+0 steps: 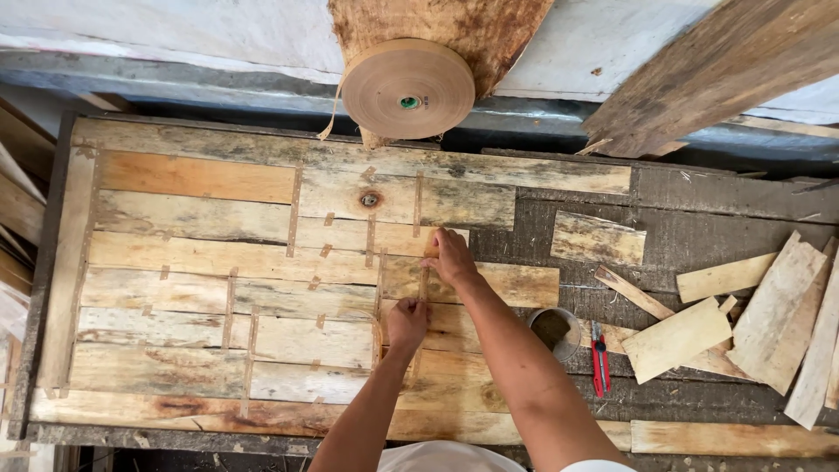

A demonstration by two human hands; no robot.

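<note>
Both hands, left hand (406, 320) and right hand (449, 255), press a paper tape strip (423, 284) with flat, unclenched grips; most veneer sheet (262, 288) joints taped, right-side offcuts (699, 332) unjoined.

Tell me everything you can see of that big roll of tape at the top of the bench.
The tape roll is a wide, flat disc of brown paper tape with a small green core. It stands at the bench's far edge, against a rough wood slab. A loose tail hangs from its left side. Neither hand touches it.
</note>
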